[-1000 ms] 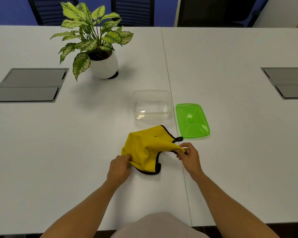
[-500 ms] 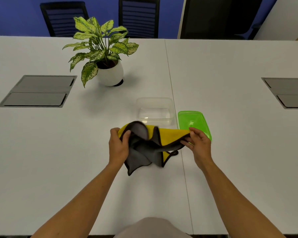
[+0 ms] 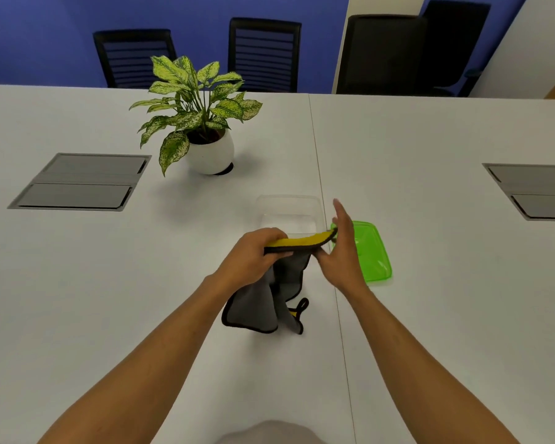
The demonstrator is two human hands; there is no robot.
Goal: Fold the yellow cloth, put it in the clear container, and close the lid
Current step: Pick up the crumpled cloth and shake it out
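On the left of the white table [image 3: 109, 283] a grey recessed panel [image 3: 77, 181] lies flush with the surface; to its right, farther back, stands a potted plant [image 3: 202, 123] in a round white pot. Near the middle, the left hand [image 3: 253, 254] is closed around the yellow cloth [image 3: 302, 243], its fingers [image 3: 271, 233] curled over the top edge; the cloth is lifted off the table, a yellow strip with black trim showing along the top while its grey underside hangs down below the hand, the lower corner and a small black loop close to the surface. Just beyond the cloth sits the clear container [image 3: 290, 213], open and empty-looking. The right hand [image 3: 342, 251] is at the cloth's right end, palm turned left and fingers extended, spread open rather than clenched; the thumb seems to touch the cloth's edge, though whether it pinches cannot be told. Right of that hand the green lid [image 3: 370, 251] lies flat on the table, beside the container; a second grey panel [image 3: 535, 190] lies at the far right edge.
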